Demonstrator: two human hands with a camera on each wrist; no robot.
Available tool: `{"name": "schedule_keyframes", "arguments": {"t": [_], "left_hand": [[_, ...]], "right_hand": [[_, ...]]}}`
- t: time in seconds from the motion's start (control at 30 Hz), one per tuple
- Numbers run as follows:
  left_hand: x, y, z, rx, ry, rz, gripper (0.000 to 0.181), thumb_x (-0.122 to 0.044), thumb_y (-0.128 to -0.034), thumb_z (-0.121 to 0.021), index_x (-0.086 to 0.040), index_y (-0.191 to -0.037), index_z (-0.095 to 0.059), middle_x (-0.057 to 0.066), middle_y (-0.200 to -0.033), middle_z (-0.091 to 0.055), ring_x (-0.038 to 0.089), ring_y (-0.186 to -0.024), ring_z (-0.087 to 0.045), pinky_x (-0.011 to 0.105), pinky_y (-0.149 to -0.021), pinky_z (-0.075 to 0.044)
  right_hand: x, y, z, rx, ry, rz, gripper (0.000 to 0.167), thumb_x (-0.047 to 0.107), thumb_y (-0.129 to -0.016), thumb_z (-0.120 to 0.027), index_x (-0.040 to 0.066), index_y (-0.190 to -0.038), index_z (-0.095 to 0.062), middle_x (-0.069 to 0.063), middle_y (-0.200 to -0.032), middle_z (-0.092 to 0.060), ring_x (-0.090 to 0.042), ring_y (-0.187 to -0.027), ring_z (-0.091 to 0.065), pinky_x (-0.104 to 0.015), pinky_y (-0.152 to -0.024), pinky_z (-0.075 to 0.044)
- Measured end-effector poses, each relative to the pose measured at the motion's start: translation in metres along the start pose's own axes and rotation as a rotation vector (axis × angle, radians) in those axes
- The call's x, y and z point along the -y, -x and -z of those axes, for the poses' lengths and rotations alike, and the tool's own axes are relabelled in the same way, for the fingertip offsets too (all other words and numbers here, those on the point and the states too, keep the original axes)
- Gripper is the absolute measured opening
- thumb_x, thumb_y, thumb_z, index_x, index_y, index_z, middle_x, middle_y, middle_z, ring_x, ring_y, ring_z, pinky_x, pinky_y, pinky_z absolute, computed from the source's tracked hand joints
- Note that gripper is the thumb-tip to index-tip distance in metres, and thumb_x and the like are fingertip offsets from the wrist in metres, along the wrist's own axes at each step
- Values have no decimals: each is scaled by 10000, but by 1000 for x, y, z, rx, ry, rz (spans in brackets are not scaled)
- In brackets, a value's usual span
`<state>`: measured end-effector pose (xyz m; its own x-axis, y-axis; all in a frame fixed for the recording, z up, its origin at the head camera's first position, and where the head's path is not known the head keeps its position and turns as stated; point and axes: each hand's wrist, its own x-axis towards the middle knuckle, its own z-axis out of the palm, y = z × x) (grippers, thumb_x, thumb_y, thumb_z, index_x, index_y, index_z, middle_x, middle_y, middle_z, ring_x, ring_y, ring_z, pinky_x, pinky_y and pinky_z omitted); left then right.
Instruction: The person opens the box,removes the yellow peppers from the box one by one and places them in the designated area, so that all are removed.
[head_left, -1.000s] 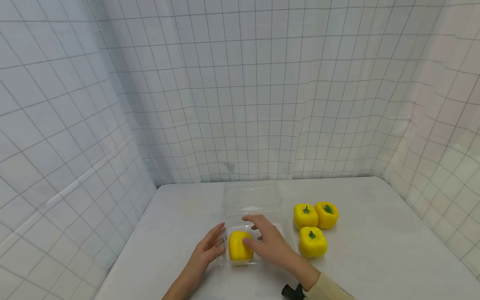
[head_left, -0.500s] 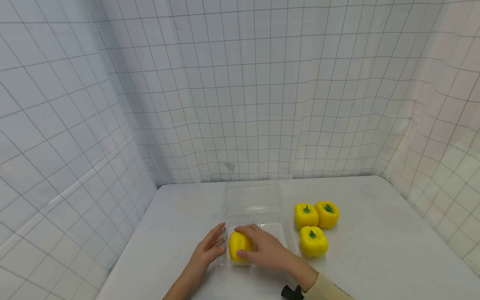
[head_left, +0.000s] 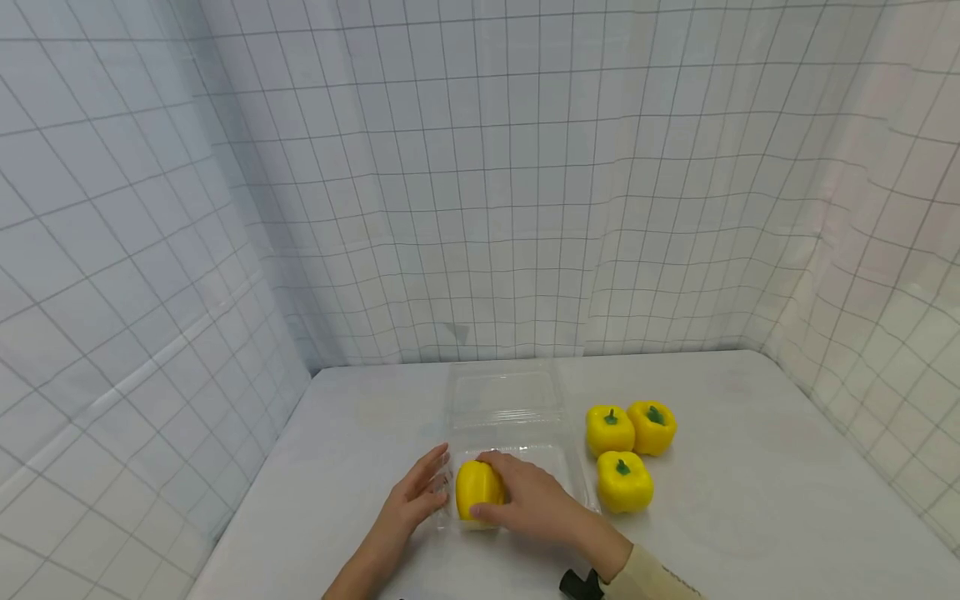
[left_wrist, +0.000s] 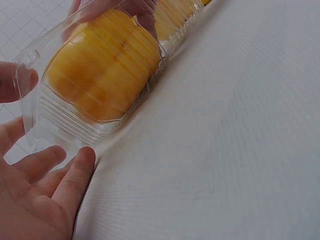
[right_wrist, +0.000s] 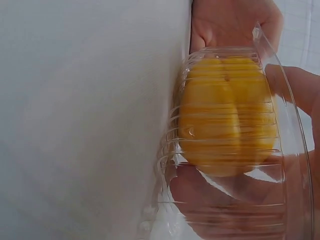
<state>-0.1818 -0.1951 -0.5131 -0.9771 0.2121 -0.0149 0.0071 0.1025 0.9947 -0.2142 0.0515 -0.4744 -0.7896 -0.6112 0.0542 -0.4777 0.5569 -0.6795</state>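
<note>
A yellow bell pepper (head_left: 476,486) lies on its side in the left part of a clear plastic clamshell box (head_left: 577,468). My right hand (head_left: 536,502) grips this pepper from the right, with the thumb at its near side and the fingers over the far side. Through the ribbed wall in the right wrist view, the pepper (right_wrist: 227,120) shows low in the box. At the box's left end is my left hand (head_left: 407,507), its fingers spread and loosely bent. The left wrist view has those fingertips (left_wrist: 86,156) against or very near the end wall.
The hinged clear lid (head_left: 502,396) lies folded back behind the box. Several more yellow bell peppers with green stems, one of them a front pepper (head_left: 625,483), stand to the right. A black object (head_left: 581,585) is by the right wrist. Gridded white curtains (head_left: 480,183) enclose the white table.
My right hand has moved left and closed round the pepper in the box, which has barely shifted. My left hand stays at the box's left end.
</note>
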Motion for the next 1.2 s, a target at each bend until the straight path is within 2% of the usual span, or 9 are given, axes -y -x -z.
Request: {"name": "schedule_keyframes", "arguments": {"t": [0.13,0.37,0.63,1.0,1.2], "left_hand": [[-1,0,0,8,13,-4,632,-211,-999,-583,-222,-1581,-337,133,-1617,-304,401,-1446,-328,534,-1123,-345],[-4,1,0,7,5,5,628,-228,-1006,-573,-236,-1584,-329,141,-1615,-304,408,-1447,-322,534,-1117,-358],[-2,-2,1,20,-21,28,637,-277,-1016,-563,-258,-1595,-298,141,-1624,-284,416,-1449,-314,541,-1114,-359],[-1,-3,1,16,-33,45,653,-289,-1003,-579,-280,-1593,-301,137,-1624,-285,412,-1450,-314,568,-1111,-347],[-2,-3,0,18,-41,50,652,-282,-1004,-575,-280,-1594,-299,141,-1626,-280,418,-1455,-301,575,-1106,-350]], "right_hand": [[-2,-1,0,-8,-41,22,642,556,-864,-716,240,-1382,-509,150,-1168,-592,-64,-901,-557,-293,-774,-501],[-5,-3,-2,-25,-97,26,591,479,-850,-763,277,-1337,-495,143,-1162,-575,-84,-932,-561,-296,-808,-507],[-6,-3,-1,-33,-115,15,539,449,-838,-787,251,-1250,-503,138,-1080,-580,-90,-897,-567,-287,-789,-512],[-8,-1,0,-62,-146,19,433,408,-841,-798,274,-1111,-486,119,-1060,-589,-112,-894,-574,-280,-781,-517],[-8,-1,-1,-80,-153,20,422,395,-836,-811,287,-1086,-488,124,-1068,-587,-116,-913,-572,-286,-805,-512]]}}
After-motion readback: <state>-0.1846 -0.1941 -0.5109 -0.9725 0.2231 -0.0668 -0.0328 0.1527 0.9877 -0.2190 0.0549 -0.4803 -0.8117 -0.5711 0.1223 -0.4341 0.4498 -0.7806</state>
